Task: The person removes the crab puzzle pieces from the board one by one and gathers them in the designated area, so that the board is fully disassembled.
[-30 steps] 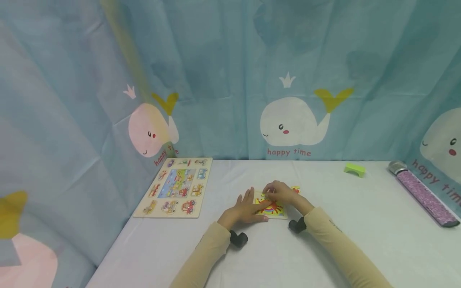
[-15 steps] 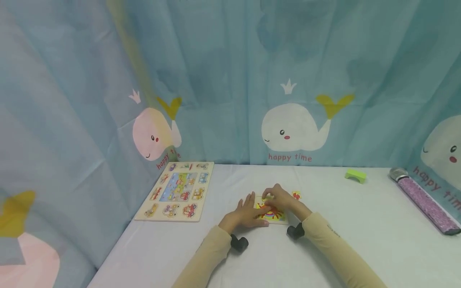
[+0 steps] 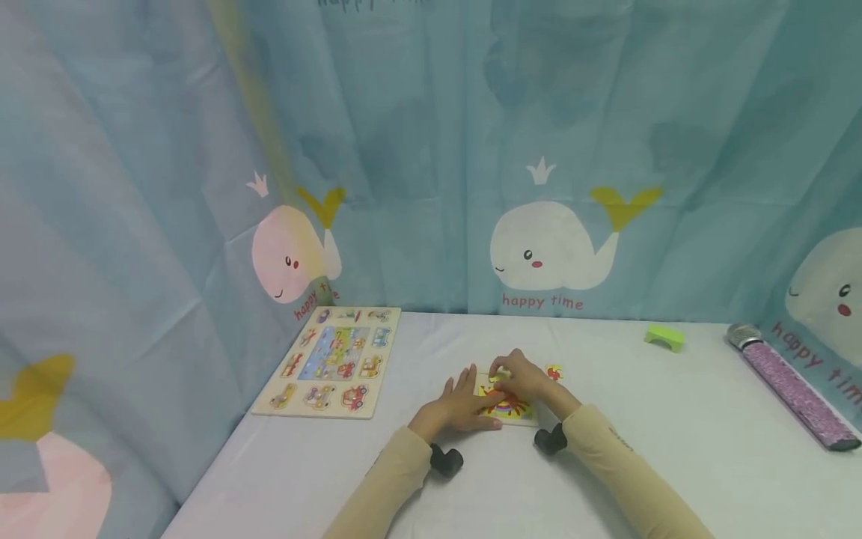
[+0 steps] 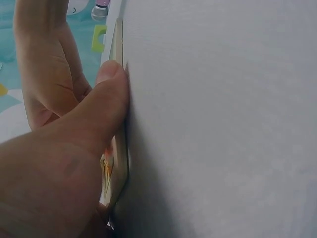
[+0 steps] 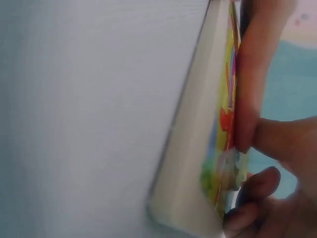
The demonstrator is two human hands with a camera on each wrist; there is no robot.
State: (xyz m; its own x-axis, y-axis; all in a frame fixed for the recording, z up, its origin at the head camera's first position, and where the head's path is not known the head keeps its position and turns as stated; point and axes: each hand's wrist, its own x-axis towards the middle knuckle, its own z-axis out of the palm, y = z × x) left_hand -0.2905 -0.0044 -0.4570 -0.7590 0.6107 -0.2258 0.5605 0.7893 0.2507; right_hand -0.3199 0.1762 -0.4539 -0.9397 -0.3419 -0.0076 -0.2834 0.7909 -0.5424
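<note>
A small wooden jigsaw board with a red crab-like picture lies on the white table. My left hand rests on its left side with fingers spread; one finger reaches across the picture. In the left wrist view, the left thumb lies along the board's near edge. My right hand bends over the far left part, thumb and fingers curled on a yellow puzzle piece there. The right wrist view has the right fingertips low at the picture surface. A loose red and yellow puzzle piece lies just behind the right hand.
A larger wooden vehicle puzzle lies at the back left. A green arch block sits at the back right, and a pink glittery toy microphone lies along the right side. A blue whale-print curtain hangs behind the table.
The head view has tilted slightly upward, so everything sits lower in it. The right hand has shifted a little over the board's far left part, uncovering more of the loose piece. The left hand stays put.
</note>
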